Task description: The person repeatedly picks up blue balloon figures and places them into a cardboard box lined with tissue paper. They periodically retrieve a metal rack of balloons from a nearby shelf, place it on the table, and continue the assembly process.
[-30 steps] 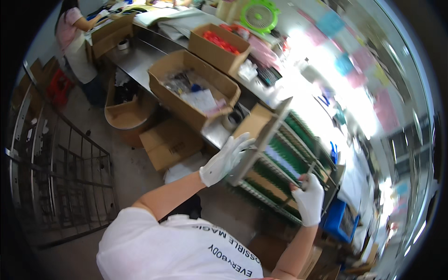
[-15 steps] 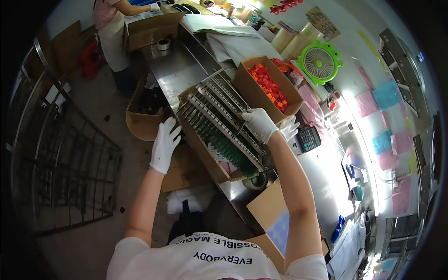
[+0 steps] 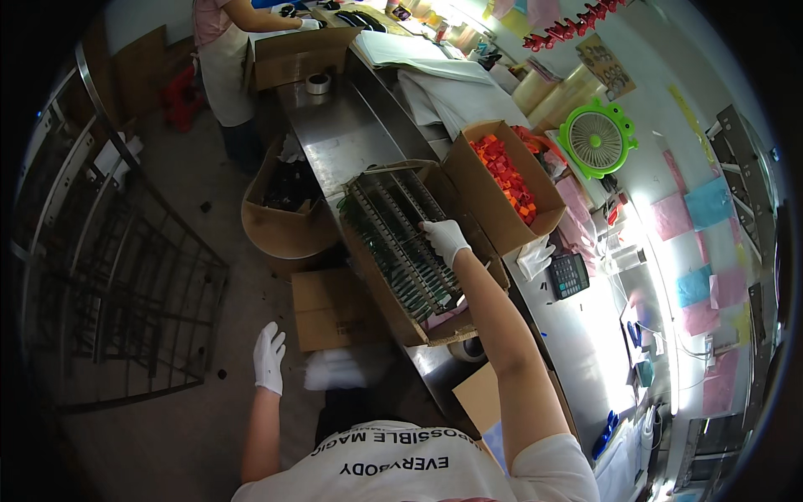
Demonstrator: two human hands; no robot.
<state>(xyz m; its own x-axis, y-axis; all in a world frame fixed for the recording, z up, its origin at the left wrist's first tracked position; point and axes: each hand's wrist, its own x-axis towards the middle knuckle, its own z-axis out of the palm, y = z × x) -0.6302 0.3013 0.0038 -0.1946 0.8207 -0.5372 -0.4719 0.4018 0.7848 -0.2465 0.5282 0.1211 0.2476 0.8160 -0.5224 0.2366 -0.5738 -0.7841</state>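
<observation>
Gripping the metal rack (image 3: pixel 393 243) along its side toward the calculator, the white-gloved right hand (image 3: pixel 445 240) reaches out over the table with its fingers curled tight on a thin bar; the rack, lined with rows of small green pieces (image 3: pixel 378 259), lies within the walls of an open cardboard box (image 3: pixel 393 311), its long rails running along the length of the box (whether it rests on anything beneath cannot be told from here); a bit of pink shows at the box's near end. The gloved left hand (image 3: pixel 268 358) hangs well apart from the rack, out past the table's edge above the floor; it holds nothing, its fingers loosely extended and the thumb a little apart; a brown carton (image 3: pixel 330 314) is near it. Beside the rack's box on the steel table (image 3: pixel 330 138) stands a second box (image 3: pixel 473 197) filled with red and orange pieces (image 3: pixel 504 176); near that lie a white glove (image 3: pixel 535 256) and a black calculator (image 3: pixel 570 276); a green fan (image 3: pixel 596 140) stands behind, while a co-worker (image 3: pixel 230 92) is at the table's far end.
</observation>
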